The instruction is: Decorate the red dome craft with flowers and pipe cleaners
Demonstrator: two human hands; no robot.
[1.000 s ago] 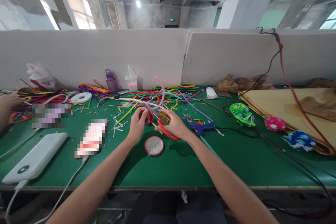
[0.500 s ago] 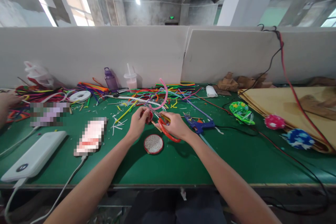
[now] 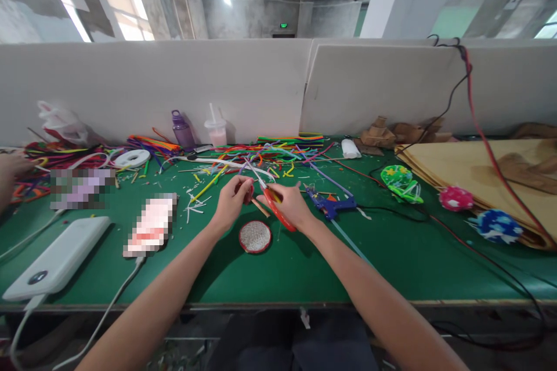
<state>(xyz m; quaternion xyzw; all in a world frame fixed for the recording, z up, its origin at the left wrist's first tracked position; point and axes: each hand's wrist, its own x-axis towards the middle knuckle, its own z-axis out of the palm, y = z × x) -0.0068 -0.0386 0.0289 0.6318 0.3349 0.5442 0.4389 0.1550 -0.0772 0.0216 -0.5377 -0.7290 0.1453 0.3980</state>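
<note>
My left hand (image 3: 232, 200) is closed, fingers pinched on a small red piece (image 3: 249, 190) largely hidden by them. A thin wooden stick (image 3: 260, 207) slants down to the right from that piece. My right hand (image 3: 291, 204) grips a pair of scissors (image 3: 278, 211) with red-orange handles. Their blades are spread and point up and to the left, close beside my left fingers. Just below both hands, a round disc (image 3: 255, 237) with a pale, grainy face and a red rim lies flat on the green table (image 3: 278, 278).
Several coloured pipe cleaners (image 3: 287, 151) and scraps lie behind my hands. A blue glue gun (image 3: 333, 206) is at right, near green, pink and blue craft pieces (image 3: 498, 226). At left are a phone (image 3: 151, 225), a white power bank (image 3: 56, 258) and another person's hand (image 3: 13, 171).
The curved pink strip that stood up from my left hand is no longer visible there. My right hand has turned the scissors, and their blades now show apart, clear of the red piece.
</note>
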